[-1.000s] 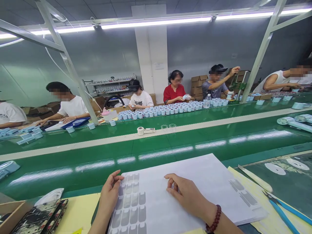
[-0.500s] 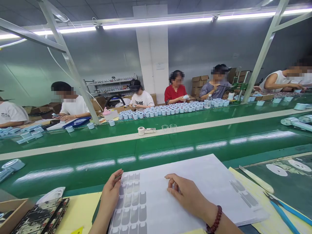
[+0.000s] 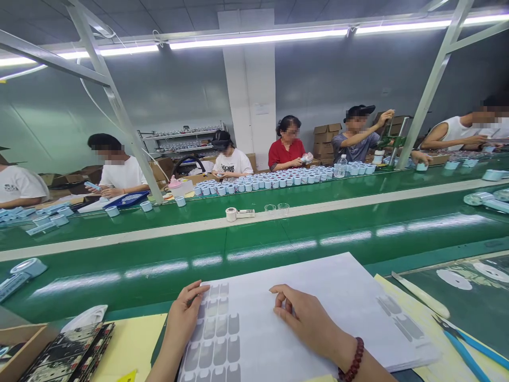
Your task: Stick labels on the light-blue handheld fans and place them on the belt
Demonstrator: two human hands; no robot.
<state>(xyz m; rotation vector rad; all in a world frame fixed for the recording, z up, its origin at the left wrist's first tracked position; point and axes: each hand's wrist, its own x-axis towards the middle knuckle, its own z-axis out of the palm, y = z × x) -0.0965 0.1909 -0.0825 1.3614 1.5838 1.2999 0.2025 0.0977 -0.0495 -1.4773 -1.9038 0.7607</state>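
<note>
A stack of white sheets (image 3: 318, 297) lies in front of me, with rows of grey rounded label shapes (image 3: 219, 324) along its left side and a few more grey shapes (image 3: 407, 323) near the right edge. My left hand (image 3: 185, 313) rests at the upper left corner, its fingertips over the top grey shapes and its fingers extended. Above the blank middle of the top sheet is my right hand (image 3: 302, 315), loosely curled, thumb and index finger apart, with nothing visible between them. Whether its underside touches the paper cannot be told.
Circuit boards (image 3: 67, 353) and a wooden box (image 3: 24, 339) stand at left. Blue-handled cutters (image 3: 461, 342) and a white-handled blade (image 3: 423, 297) lie right. Beyond runs a green conveyor (image 3: 254, 239) carrying light-blue parts (image 3: 26, 273); several co-workers sit across it.
My left fingers have shifted right, onto the sheet's corner. My right hand stays nearly still. Parts on the near belt slid right; across the line, a co-worker in grey raised an arm.
</note>
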